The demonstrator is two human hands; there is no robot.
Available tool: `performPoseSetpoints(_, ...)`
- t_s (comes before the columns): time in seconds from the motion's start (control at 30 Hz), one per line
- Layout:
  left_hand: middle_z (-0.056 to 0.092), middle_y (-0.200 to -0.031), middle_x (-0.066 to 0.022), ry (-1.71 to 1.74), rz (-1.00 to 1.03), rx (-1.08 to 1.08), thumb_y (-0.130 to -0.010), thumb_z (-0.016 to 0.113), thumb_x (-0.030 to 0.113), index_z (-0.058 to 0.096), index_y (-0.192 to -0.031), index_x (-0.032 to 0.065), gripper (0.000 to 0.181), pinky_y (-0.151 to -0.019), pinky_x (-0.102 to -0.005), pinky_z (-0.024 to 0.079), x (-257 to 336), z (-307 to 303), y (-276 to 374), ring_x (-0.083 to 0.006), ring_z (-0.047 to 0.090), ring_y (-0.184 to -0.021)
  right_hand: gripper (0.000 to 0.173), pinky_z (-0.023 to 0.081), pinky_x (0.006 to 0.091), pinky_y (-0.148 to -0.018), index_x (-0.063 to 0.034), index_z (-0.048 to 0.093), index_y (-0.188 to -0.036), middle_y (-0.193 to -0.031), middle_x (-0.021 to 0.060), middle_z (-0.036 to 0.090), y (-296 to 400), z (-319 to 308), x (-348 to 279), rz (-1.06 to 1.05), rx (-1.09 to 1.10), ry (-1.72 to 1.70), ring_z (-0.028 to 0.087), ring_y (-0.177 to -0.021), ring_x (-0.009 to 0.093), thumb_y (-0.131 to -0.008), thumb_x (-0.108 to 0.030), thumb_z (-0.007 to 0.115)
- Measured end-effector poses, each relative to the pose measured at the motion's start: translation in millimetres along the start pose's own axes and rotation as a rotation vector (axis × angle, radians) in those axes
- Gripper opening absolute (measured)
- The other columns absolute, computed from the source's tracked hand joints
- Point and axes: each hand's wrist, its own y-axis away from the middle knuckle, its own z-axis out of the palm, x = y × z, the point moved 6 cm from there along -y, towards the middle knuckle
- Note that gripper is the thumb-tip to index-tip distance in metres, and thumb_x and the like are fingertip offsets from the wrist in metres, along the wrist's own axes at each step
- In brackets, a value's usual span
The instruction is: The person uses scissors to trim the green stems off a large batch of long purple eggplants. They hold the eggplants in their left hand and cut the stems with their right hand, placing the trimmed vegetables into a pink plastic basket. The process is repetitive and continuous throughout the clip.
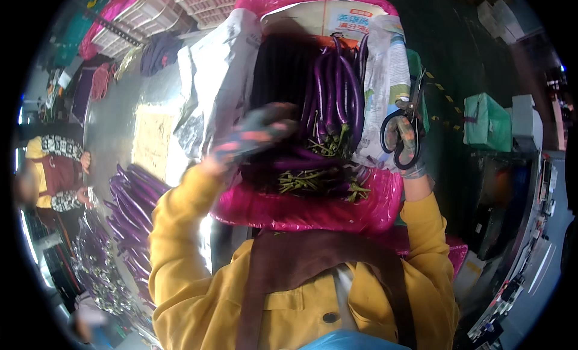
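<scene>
A crate lined with pink plastic film [307, 212] and printed paper stands before me, with long purple eggplants [336, 92] laid in it. Their green stems point towards me, and more eggplants lie crosswise at the near end. My left hand [264, 126], gloved and blurred by motion, is over the crate's left part; whether it holds anything is unclear. On the crate's right side my gloved right hand [404, 137] grips black-handled scissors [408, 108], their blades pointing away from me. Dark shadow hides much of the crate's left contents.
More eggplants [133, 205] are heaped on the metal table [108, 124] at left, beside a pile in clear plastic. A person in a brown apron [61, 174] stands across it. Light plastic crates [149, 15] are at upper left, a green box [487, 122] at right.
</scene>
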Motion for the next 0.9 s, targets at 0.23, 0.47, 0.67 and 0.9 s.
performPoseSetpoints(0.23,0.055,-0.073,-0.0051,-0.189,-0.222,0.16,-0.078,0.046,0.019,0.05,-0.093,0.0044,0.021,-0.053,-0.025,0.042,-136.8,66.3,-209.8,-0.0155,0.053,-0.063,0.048,0.043,0.0515,-0.069,0.008,0.016,-0.117,-0.094,0.029,0.043,-34.2,15.5,23.9,-0.157,0.036,-0.453,0.048,-0.084,0.046,-0.084,-0.022,0.032)
performPoseSetpoints(0.47,0.053,-0.071,-0.0095,-0.363,-0.253,0.576,-0.07,0.058,0.025,0.047,-0.087,0.0046,0.029,-0.059,-0.0316,0.042,-210.2,77.3,-258.3,-0.0205,0.051,-0.062,0.057,0.047,0.0326,-0.045,0.0082,0.027,-0.113,-0.08,0.0238,0.051,-19.0,-7.4,17.1,-0.217,0.394,0.231,0.054,-0.054,0.025,-0.077,-0.03,0.048)
performPoseSetpoints(0.67,0.055,-0.081,-0.0188,-0.565,-0.164,0.743,-0.065,0.062,0.026,0.046,-0.093,-0.0031,0.044,-0.069,-0.0354,0.043,-115.8,5.5,-214.3,-0.0311,0.054,-0.079,0.07,0.047,0.0317,-0.044,0.0078,0.023,-0.116,-0.08,0.0254,0.05,-21.7,-0.8,17.9,-0.293,0.317,0.371,0.054,-0.053,0.025,-0.072,-0.038,0.054)
performPoseSetpoints(0.9,0.038,-0.107,-0.016,-0.695,-0.499,0.832,-0.062,0.063,0.031,0.018,-0.123,0.0066,0.08,-0.077,-0.038,0.041,-126.4,34.6,-205.5,-0.0297,0.044,-0.096,0.073,0.049,0.0357,-0.048,0.0059,0.019,-0.119,-0.089,0.0298,0.047,-27.0,6.1,12.3,-0.298,0.079,0.455,0.055,-0.058,0.029,-0.072,-0.037,0.054)
